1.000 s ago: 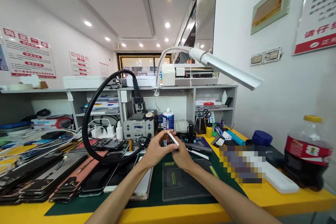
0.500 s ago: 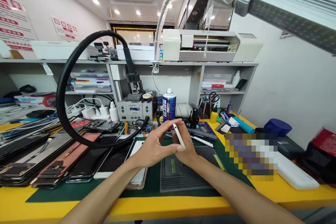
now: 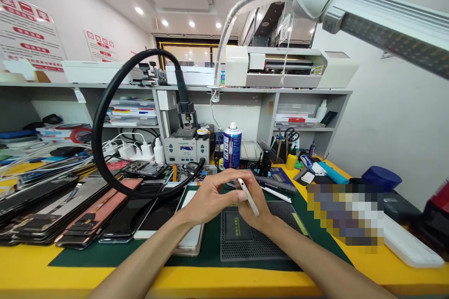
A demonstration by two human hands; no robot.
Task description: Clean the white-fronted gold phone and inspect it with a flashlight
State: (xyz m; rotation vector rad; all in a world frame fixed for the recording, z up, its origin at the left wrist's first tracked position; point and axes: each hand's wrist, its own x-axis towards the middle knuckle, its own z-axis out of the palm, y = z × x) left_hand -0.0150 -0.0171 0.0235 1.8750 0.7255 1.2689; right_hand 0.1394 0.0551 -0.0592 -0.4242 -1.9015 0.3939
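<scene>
A slim phone with a white edge (image 3: 248, 197) is held tilted, nearly edge-on, above a grey perforated mat (image 3: 273, 243). My right hand (image 3: 256, 203) is closed around the phone from its right side. My left hand (image 3: 210, 196) reaches in from the left, its thumb at the phone's edge and its fingers arched over the top end, touching it. The face of the phone is mostly hidden. Under the mat lies a dark green sheet (image 3: 140, 257) on the yellow table (image 3: 157, 282).
Stacked phone screens (image 3: 45, 215) and phones (image 3: 129, 215) lie at the left. A black hose (image 3: 100, 126) loops above them. Behind the hands stand a blue can (image 3: 232, 147) and a grey station (image 3: 185, 150). A white case (image 3: 410, 243) lies at the right.
The view has shifted, so the surroundings sit farther right and slightly lower. The phone stands lower between my hands, and my left thumb is nearer its upper end.
</scene>
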